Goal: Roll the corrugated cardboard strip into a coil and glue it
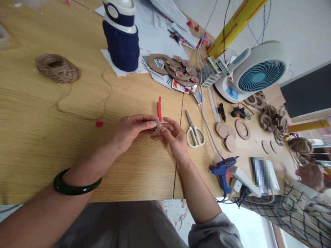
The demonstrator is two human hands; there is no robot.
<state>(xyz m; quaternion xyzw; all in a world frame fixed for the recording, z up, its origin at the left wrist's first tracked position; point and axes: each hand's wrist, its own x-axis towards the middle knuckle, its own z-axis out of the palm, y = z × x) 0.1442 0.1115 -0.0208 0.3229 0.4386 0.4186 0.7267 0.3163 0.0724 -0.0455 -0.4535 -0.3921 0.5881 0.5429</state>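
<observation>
My left hand (133,129) and my right hand (174,136) meet above the wooden table (64,137), both pinching a small round cardboard disc wrapped in twine (157,127). The disc stands on edge between the fingertips of both hands. A dark green bangle (74,184) sits on my left wrist. A red paper strip (159,107) lies just behind the disc. White-handled scissors (194,131) lie right of my right hand.
A ball of twine (57,68) lies far left, a navy and white jug (121,34) behind. Decorated cardboard discs (181,70), a desk fan (254,74), a blue glue gun (222,170) and plain cardboard circles (229,134) fill the right. Another person's sleeve (302,203) is at right.
</observation>
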